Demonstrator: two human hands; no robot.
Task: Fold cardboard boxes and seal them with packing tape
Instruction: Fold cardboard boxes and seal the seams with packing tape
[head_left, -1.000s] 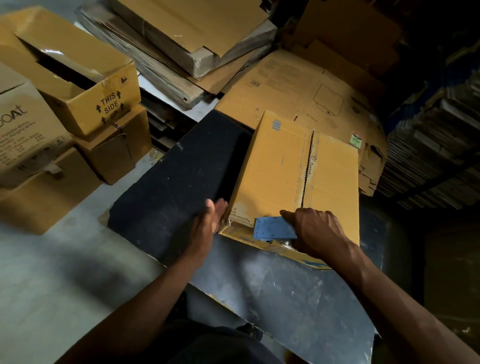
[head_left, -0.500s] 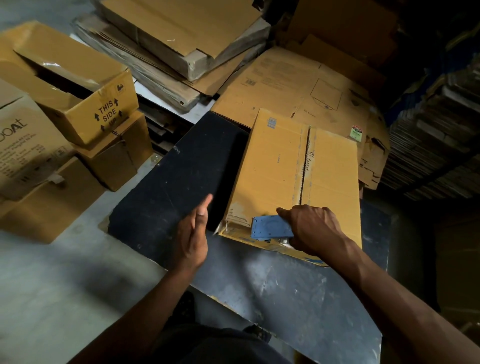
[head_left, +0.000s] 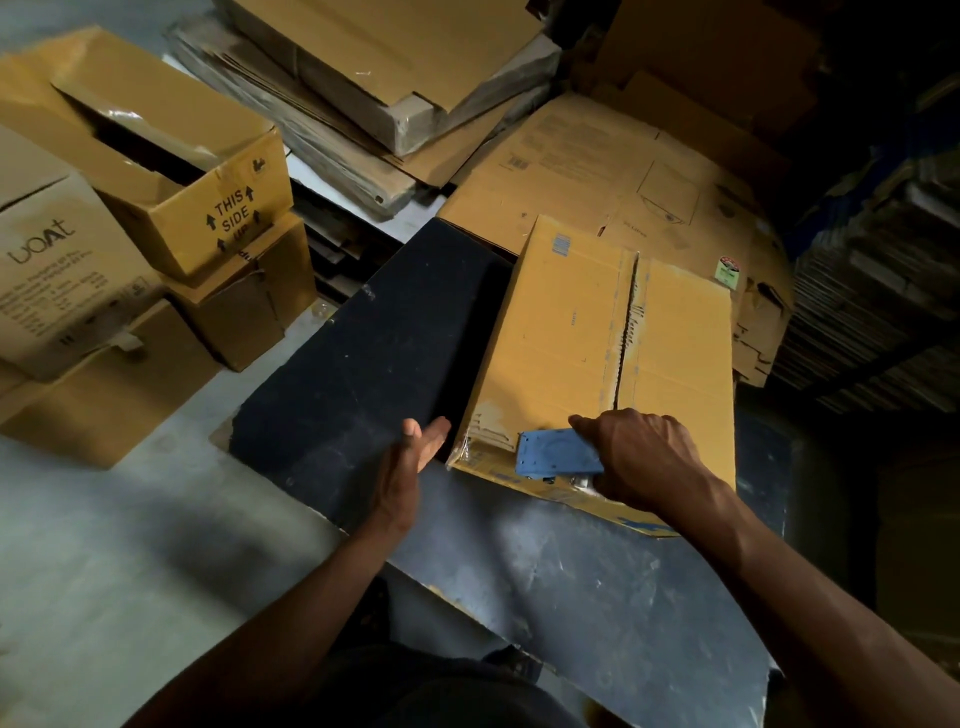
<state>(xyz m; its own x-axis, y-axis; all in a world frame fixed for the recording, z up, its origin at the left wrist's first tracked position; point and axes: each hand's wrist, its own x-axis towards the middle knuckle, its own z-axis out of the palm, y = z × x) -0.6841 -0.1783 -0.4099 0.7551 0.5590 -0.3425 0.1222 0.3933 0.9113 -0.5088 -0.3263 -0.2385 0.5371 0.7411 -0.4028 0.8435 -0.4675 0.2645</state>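
1. While your right hand (head_left: 644, 457) gripped the blue tape dispenser (head_left: 558, 452) at the box's (head_left: 566, 338) near edge, the flap seam (head_left: 626, 332) sat untaped; the best run was straight along it, pressing firmly.
2. Your left hand (head_left: 410, 467) was spread, empty, just beside the box's left corner; bracing there would have helped.
3. Box sat on the dark board (head_left: 353, 384), under your right hand.

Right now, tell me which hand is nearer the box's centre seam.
Right. The right hand, gripping the blue tape dispenser, sits at the centre seam's near end; the left hand hovers open beside the box's left corner.
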